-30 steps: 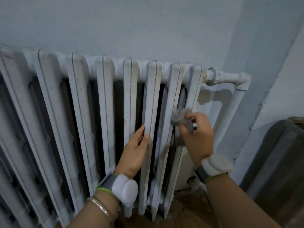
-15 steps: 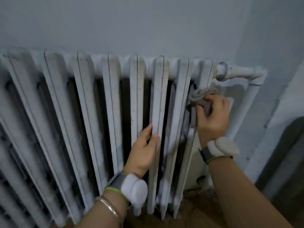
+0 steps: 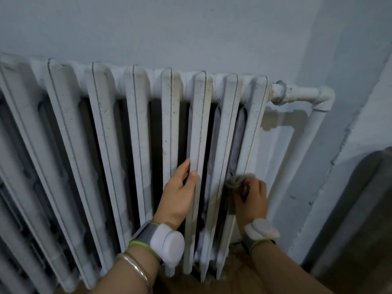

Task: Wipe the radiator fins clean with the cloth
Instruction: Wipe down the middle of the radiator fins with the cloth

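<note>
A white cast-iron radiator [image 3: 135,132] with several upright, dust-speckled fins runs along the wall. My right hand [image 3: 251,200] grips a bunched grey cloth [image 3: 236,181] against the lower part of the rightmost fin [image 3: 255,124]. My left hand [image 3: 180,194] rests on the third fin from the right, thumb on its front and fingers reaching into the dark gap beside it. Both wrists wear a band with a white puck.
A white pipe [image 3: 305,96] leaves the radiator's top right, bends at an elbow and drops along the wall. A grey object [image 3: 360,219] stands at the right edge. Brown floor [image 3: 237,281] shows under the radiator.
My right hand went up the rightmost fin with the cloth and has now come back down to its lower part. My left hand stays on its fin.
</note>
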The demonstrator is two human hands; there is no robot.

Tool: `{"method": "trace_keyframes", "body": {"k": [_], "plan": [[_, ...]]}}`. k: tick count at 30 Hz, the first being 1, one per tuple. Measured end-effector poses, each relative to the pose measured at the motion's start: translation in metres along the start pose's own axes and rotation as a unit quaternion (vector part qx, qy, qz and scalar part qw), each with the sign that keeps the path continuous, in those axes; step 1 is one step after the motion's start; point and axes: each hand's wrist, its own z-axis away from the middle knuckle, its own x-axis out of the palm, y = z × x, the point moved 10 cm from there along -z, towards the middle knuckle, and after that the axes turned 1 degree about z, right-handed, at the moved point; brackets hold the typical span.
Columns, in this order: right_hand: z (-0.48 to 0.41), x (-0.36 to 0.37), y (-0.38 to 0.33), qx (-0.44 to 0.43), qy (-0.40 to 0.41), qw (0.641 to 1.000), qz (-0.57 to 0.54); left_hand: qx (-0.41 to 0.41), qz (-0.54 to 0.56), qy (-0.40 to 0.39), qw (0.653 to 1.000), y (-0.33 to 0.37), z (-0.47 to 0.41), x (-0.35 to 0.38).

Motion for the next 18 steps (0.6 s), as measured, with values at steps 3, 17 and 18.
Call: {"method": "trace_keyframes", "body": {"k": [3,17,18], "plan": [[0.011,0.008,0.019,0.028,-0.005,0.999,0.026,0.005,0.001,0.002,1.000,0.000,0.000,0.000],[-0.010,-0.024,0.019,0.164,0.059,0.982,-0.077,0.011,0.015,0.004,1.000,-0.003,-0.001,0.001],[-0.021,-0.033,0.009,0.152,0.093,0.978,-0.105,0.011,0.017,0.005,1.000,-0.003,-0.002,0.002]]}}
